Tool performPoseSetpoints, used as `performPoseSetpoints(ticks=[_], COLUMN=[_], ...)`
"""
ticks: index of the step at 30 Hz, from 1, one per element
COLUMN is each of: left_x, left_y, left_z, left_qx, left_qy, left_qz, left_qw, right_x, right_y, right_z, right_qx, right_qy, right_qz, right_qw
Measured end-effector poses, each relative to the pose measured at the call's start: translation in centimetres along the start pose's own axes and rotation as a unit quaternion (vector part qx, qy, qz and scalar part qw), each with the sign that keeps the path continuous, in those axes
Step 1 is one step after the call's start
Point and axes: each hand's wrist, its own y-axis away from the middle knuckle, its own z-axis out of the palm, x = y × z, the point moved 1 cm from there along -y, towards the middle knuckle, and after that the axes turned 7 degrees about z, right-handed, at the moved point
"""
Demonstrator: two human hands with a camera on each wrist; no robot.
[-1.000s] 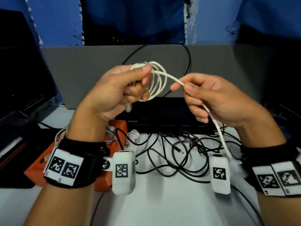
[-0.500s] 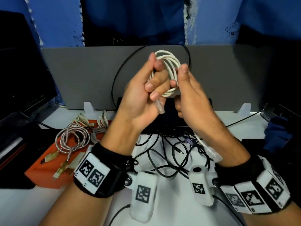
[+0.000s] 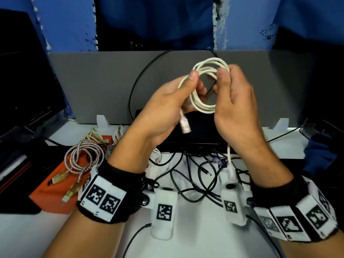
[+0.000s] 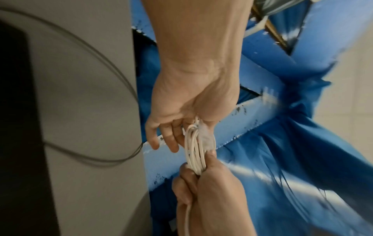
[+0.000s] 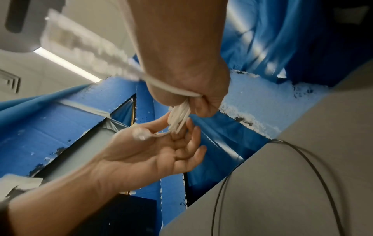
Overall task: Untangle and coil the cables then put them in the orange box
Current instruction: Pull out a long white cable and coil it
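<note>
A smooth white cable [image 3: 204,86], wound into round loops, is held up above the bench [image 3: 195,239] between both hands. The left hand [image 3: 167,108] pinches one side with thumb and fingers; the right hand [image 3: 236,101] curls round the other, its fingers mostly hidden. A braided metallic cable [image 3: 81,159] lies coiled in the orange box [image 3: 48,192], whose far edge the left wrist hides. Glossy black cables [image 3: 195,175] tangle below.

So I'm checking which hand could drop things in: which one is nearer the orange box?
Left. The left hand is raised above and just right of the orange box; the right hand is farther right, across the white cable both hold.
</note>
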Motion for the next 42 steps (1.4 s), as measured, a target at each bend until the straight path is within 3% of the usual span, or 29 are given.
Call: performPoseSetpoints(ticks=[4,9,12,15,17,20,25,27,30,32,34,37,39,41,42], left_x=[1.3,1.6,0.8,0.3,-0.1,-0.7,-1.0,-0.7,-0.2,-0.3,-0.4,-0.7,-0.9,-1.0,-0.9], left_y=[0.2,0.9,0.4,0.1,-0.2,-0.6,-0.6,-0.4,-0.1,-0.2,-0.3,-0.5,-0.5,-0.5,-0.5], left_z=[-0.4,-0.5,-0.5,-0.1,0.1,0.1,-0.1,-0.3,-0.5,-0.7,-0.6,-0.1,0.4,0.6,0.4], left_qx=[0.021,-0.033,-0.027,0.013,0.069,0.155,0.14,0.104,0.031,0.04,0.09,0.156,0.165,0.13,0.093], left_qy=[-0.134,-0.284,-0.277,-0.267,-0.3,-0.312,-0.383,-0.421,-0.48,-0.511,-0.516,-0.474,-0.448,-0.423,-0.387], left_qz=[-0.002,0.033,0.057,0.108,0.158,0.177,0.163,0.152,0.102,0.102,0.123,0.133,0.133,0.124,0.104], left_qw=[0.991,0.958,0.959,0.958,0.938,0.92,0.899,0.888,0.871,0.853,0.843,0.856,0.868,0.888,0.912], right_x=[0.1,0.2,0.4,0.0,-0.5,-0.6,-0.7,-0.6,-0.6,-0.8,-1.2,-1.6,-1.4,-1.0,-0.8], right_y=[-0.1,-0.1,-0.3,-0.4,-0.1,0.7,0.7,0.5,0.3,0.5,0.7,0.8,0.6,0.2,0.0], right_z=[-0.7,-0.9,-1.0,-0.7,-0.2,0.8,0.6,0.2,-0.1,0.1,0.3,0.4,0.3,-0.2,-0.5], right_qx=[-0.005,-0.089,-0.085,-0.069,-0.082,-0.128,-0.147,-0.145,-0.139,-0.143,-0.157,-0.167,-0.156,-0.144,-0.142], right_qy=[0.132,0.184,0.098,-0.103,-0.182,-0.227,-0.351,-0.345,-0.28,-0.256,-0.257,-0.255,-0.253,-0.235,-0.216], right_qz=[-0.051,-0.077,-0.066,-0.033,0.01,0.115,0.227,0.226,0.193,0.178,0.168,0.148,0.145,0.147,0.147], right_qw=[0.99,0.976,0.989,0.992,0.98,0.959,0.897,0.9,0.93,0.939,0.939,0.941,0.944,0.95,0.955])
